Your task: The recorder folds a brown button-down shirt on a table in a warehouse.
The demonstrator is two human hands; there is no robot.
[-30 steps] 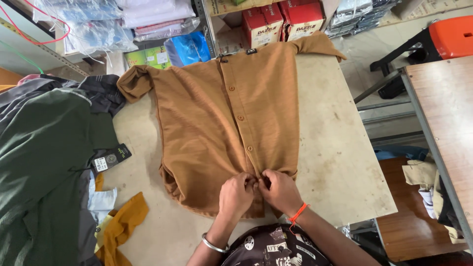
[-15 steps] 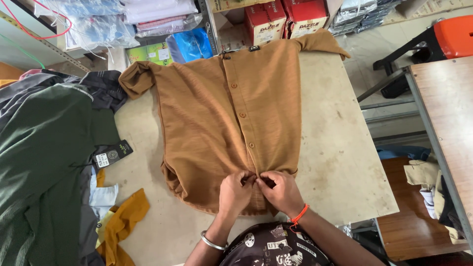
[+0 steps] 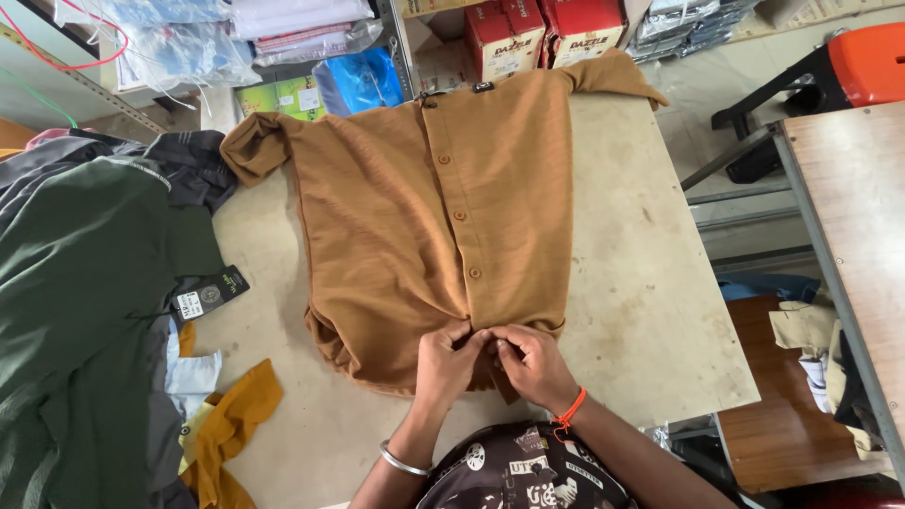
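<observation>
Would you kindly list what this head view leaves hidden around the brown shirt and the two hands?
- Lowest button on the brown button-front shirt: covered by left hand and right hand.
- Fingertip grip: fingers overlap, unclear.
- Dark green garment: cut by left edge.
- Black hang tag: print too small.

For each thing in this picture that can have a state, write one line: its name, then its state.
brown shirt: spread flat, front up, upper buttons fastened
left hand: pinching the shirt's lower placket
right hand: pinching the same spot
green garment: lying in a heap
black tag: lying flat on the table
</observation>
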